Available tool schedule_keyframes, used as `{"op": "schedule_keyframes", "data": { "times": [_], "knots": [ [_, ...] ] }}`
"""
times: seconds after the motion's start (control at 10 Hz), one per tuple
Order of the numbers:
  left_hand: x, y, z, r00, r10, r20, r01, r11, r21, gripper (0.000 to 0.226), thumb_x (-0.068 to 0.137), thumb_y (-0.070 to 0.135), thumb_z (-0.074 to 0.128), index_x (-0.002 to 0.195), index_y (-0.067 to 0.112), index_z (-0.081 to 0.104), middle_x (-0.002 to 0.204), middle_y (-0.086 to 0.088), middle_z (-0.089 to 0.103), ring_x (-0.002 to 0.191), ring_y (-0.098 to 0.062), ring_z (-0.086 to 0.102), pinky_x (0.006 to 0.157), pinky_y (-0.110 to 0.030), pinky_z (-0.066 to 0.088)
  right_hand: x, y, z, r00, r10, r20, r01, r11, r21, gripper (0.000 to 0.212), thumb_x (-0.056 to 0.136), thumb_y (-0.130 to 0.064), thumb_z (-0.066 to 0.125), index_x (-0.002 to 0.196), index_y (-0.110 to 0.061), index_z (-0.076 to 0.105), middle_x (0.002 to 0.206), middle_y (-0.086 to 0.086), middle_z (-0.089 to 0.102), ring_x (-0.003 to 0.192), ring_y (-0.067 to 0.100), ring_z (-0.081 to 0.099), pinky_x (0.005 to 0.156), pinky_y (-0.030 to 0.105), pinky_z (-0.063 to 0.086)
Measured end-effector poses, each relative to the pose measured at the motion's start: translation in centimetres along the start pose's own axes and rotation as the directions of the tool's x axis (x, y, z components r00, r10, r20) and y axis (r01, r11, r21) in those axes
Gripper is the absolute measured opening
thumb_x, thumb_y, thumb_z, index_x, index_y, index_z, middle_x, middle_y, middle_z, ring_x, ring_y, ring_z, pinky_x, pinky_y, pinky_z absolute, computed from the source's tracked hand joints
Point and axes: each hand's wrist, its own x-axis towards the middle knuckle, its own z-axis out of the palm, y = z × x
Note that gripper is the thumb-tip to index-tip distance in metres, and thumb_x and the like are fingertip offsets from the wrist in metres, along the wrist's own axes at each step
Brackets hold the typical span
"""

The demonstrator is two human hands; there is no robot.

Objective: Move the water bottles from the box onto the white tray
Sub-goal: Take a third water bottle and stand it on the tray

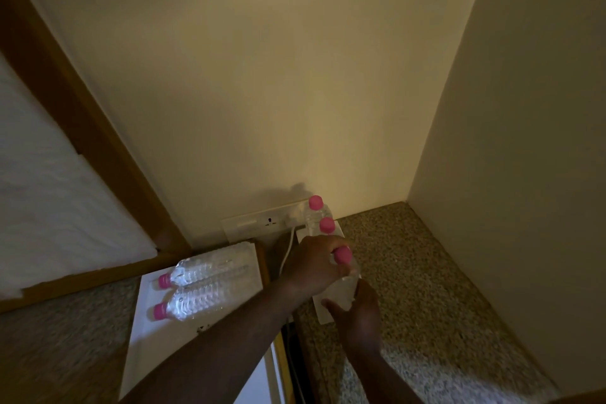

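On the left, a white box holds two clear water bottles with pink caps lying on their sides, one behind the other. The white tray rests on the speckled counter to the right. Two bottles stand upright at its far end, the rear one near the wall and another in front of it. A third bottle is upright over the tray. My left hand grips it just below the pink cap. My right hand holds its lower part.
A white wall socket plate sits low on the wall behind the box, with a white cable hanging between box and tray. The granite counter ends at a side wall on the right. A wooden frame runs along the left.
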Motion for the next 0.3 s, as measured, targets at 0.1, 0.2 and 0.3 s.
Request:
{"op": "schedule_keyframes", "data": {
  "times": [0.1, 0.2, 0.3],
  "knots": [
    [-0.6, 0.0, -0.4, 1.000, 0.013, 0.013, -0.014, 0.997, 0.074, 0.050, 0.072, 0.042, 0.078, 0.118, 0.030, 0.064, 0.120, 0.004, 0.068, 0.108, -0.014, 0.062, 0.083, -0.025, 0.046, 0.0, -0.6, -0.6, 0.999, -0.028, 0.041, 0.028, 1.000, -0.010, 0.084, 0.062, -0.030, 0.089, 0.132, -0.008, 0.047, 0.124, 0.011, 0.057, 0.113, 0.027, 0.055, 0.088, 0.037, 0.050],
    [-1.6, -0.4, -0.9, 1.000, 0.011, -0.017, -0.009, 0.990, 0.140, 0.062, 0.075, 0.051, 0.074, 0.129, 0.027, 0.057, 0.131, 0.000, 0.062, 0.118, -0.019, 0.058, 0.093, -0.029, 0.046, -0.1, -1.3, -1.3, 0.993, -0.091, 0.068, 0.094, 0.994, -0.048, 0.091, 0.058, -0.031, 0.090, 0.133, -0.008, 0.045, 0.125, 0.012, 0.056, 0.112, 0.027, 0.055, 0.087, 0.038, 0.051],
    [-3.4, -0.9, -2.1, 0.998, 0.013, -0.060, -0.003, 0.984, 0.177, 0.072, 0.076, 0.058, 0.071, 0.136, 0.024, 0.051, 0.139, -0.002, 0.057, 0.128, -0.021, 0.051, 0.105, -0.035, 0.043, 0.1, -2.0, -3.0, 0.984, -0.153, 0.088, 0.163, 0.980, -0.116, 0.094, 0.056, -0.040, 0.091, 0.133, -0.011, 0.045, 0.125, 0.010, 0.055, 0.110, 0.023, 0.053, 0.082, 0.032, 0.047]
  ]
}}
